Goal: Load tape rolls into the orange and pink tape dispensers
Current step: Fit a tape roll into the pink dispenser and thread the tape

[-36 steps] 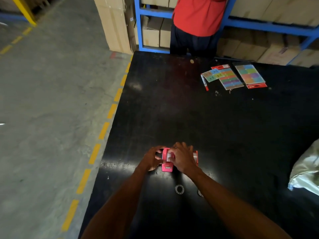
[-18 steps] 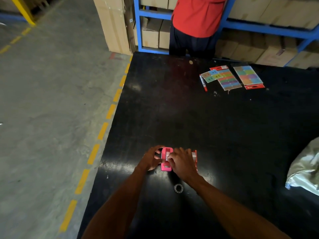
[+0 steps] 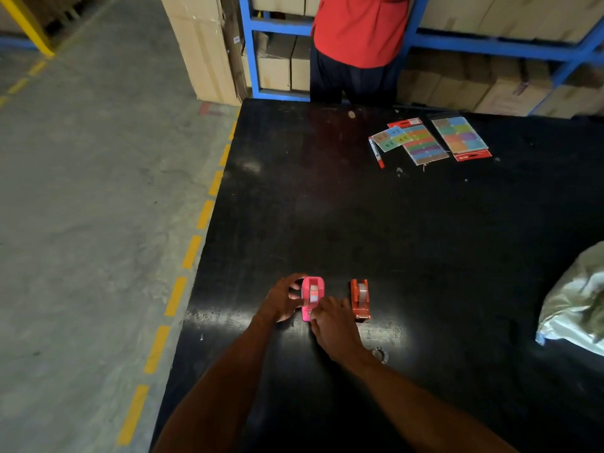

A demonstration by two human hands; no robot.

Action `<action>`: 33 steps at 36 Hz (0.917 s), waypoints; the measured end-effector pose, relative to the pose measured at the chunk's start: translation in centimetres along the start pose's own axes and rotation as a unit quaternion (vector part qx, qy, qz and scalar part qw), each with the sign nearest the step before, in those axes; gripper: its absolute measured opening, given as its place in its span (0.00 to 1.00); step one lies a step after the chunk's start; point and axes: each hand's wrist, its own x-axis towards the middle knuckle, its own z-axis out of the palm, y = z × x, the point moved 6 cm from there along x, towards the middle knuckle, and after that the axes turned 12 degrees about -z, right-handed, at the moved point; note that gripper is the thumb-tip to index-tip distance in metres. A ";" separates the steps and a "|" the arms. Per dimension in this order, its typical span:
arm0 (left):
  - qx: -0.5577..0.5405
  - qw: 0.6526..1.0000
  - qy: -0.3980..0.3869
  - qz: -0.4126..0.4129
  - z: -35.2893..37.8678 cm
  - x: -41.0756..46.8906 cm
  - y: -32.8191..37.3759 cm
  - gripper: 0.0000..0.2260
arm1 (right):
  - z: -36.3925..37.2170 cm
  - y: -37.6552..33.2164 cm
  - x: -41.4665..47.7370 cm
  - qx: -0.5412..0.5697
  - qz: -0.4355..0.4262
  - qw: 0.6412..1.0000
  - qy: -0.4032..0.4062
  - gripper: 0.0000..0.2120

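Black table (image 3: 392, 223): pink dispenser (image 3: 312, 297) between hands.

Premises: a warehouse or stockroom. Bare concrete floor (image 3: 98, 191) carries a dashed yellow lane marking (image 3: 191, 251) running along the left edge of a black worktable (image 3: 408, 240). At twelve to one o'clock, blue steel racking (image 3: 490, 45) holds rows of brown cardboard cartons (image 3: 510, 93); more cartons (image 3: 202, 50) are stacked at eleven o'clock. A yellow post (image 3: 27, 26) stands at ten o'clock.

floor (image 3: 81, 223): grey concrete | shelving (image 3: 490, 49): blue, cardboard boxes | table (image 3: 359, 223): black
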 end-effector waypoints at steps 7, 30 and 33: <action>0.021 1.000 0.018 -0.001 0.0 -0.5 0.1 0.29 | 0.8 -0.2 0.0 -0.029 0.001 1.000 0.010 0.08; 0.176 0.975 0.130 0.033 0.3 -4.9 3.7 0.31 | -0.3 0.7 -5.2 -0.084 -0.040 0.996 0.003 0.11; 0.205 0.955 0.190 0.102 0.9 -6.9 5.1 0.22 | -2.1 2.3 -7.4 -0.098 -0.007 0.995 0.021 0.06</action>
